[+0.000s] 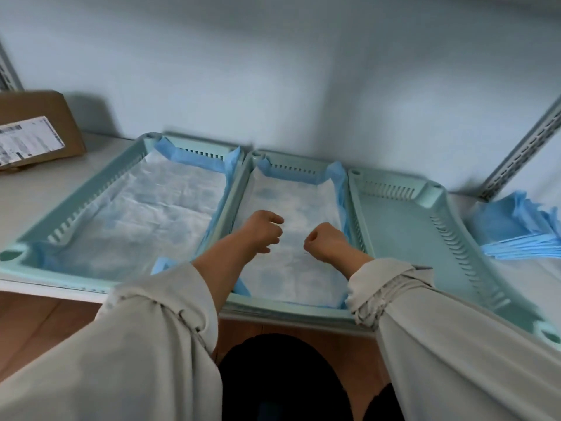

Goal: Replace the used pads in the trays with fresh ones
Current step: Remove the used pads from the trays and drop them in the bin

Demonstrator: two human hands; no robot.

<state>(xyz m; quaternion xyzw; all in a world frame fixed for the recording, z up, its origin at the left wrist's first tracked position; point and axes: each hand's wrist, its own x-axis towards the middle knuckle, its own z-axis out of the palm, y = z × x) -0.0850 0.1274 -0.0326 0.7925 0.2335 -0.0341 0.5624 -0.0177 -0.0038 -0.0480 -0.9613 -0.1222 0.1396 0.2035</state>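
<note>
The left hand (263,235) hovers over the middle pad (291,238) with its fingers (274,220) loosely curled and holding nothing that shows; whether the fingertips touch the sheet cannot be told. The right hand (326,246) sits just beside it, curled into a fist with the knuckles turned down toward the pad, and whether it pinches any of the sheet cannot be told either.

Both hands are directly above the pad in the middle tray (299,312), near the middle of its length. The pad's long axis runs away from the person toward the wall, so its far edge lies ahead of the fingers and its near edge back toward the sleeves. The left hand is a little farther in; the right is nearer the tray's right wall.

Three trays stand side by side on a shelf, touching. The left tray (18,253) holds one pad (145,214), white face up with blue edges folded up the walls. The middle tray holds one likewise. The right tray (403,232) is bare, so by my judgement it is the one still needing a pad.

A stack of blue folded pads (516,235) lies on the shelf to the right of the trays, nearer the right hand; their number cannot be counted. One cardboard box (36,129) sits at far left.
</note>
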